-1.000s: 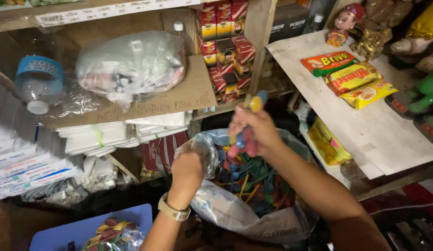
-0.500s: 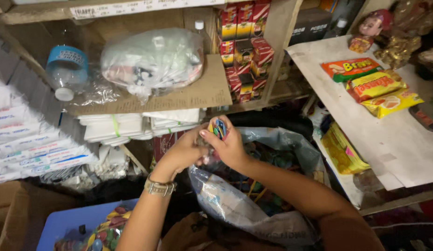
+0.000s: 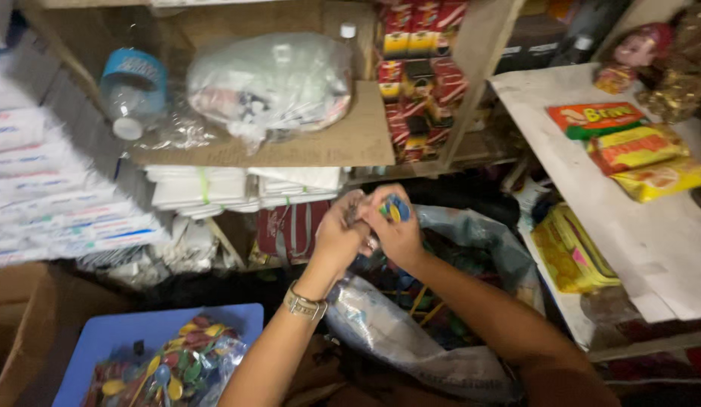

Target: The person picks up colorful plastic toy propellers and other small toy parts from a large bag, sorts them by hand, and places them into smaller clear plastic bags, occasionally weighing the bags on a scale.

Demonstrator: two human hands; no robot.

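My left hand and right hand are pressed together, both pinching a small bundle of coloured sticks with blue and yellow tips showing above my right fingers. They hang just over an open plastic bag holding more of the same sticks. A watch sits on my left wrist. Lower left, a blue tray carries a clear bag of coloured spoons. Above my hands, a shelf bears a knotted plastic bag and a water bottle. On the table at right lie snack packets.

cardboard shelf — a clear stuffed bag and plastic bottle lie on it.
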